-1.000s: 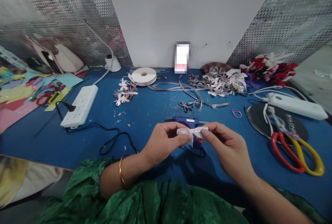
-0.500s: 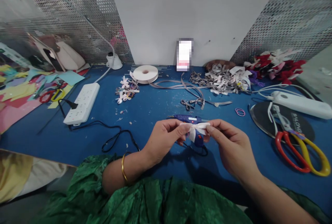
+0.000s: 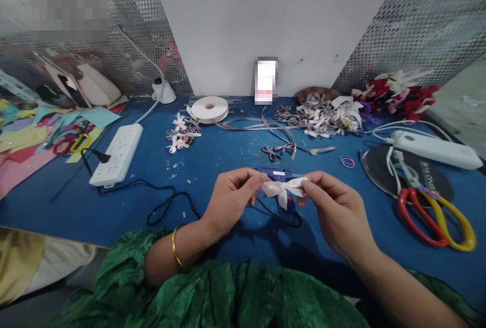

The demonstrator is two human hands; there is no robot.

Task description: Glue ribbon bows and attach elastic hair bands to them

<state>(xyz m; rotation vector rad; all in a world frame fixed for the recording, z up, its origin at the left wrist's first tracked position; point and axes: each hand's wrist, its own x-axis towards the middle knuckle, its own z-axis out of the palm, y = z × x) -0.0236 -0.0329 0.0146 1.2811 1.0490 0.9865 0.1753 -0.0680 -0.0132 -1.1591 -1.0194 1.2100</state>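
A small pale pink ribbon bow [image 3: 283, 189] is stretched between my two hands, its loops to the sides and its tails hanging down. My left hand [image 3: 233, 199] pinches the bow's left end between thumb and fingers. On the other side, my right hand [image 3: 336, 206] grips the right loop with thumb and forefinger. Directly behind and below the bow lies a blue glue gun [image 3: 271, 171] with a small red light, partly hidden by the bow and my hands.
A ribbon spool [image 3: 209, 109], grey ribbon strips and a pile of small bows [image 3: 322, 115] lie farther back. Red-and-yellow-handled scissors [image 3: 425, 216] rest on a black disc at right. A white power strip [image 3: 117, 153] with a black cord [image 3: 170, 201] is at left. A lit phone [image 3: 266, 82] leans against the board.
The left thumb has slid off the bow's middle to its left end, so the centre and left loop now show. The right hand keeps its pinch.
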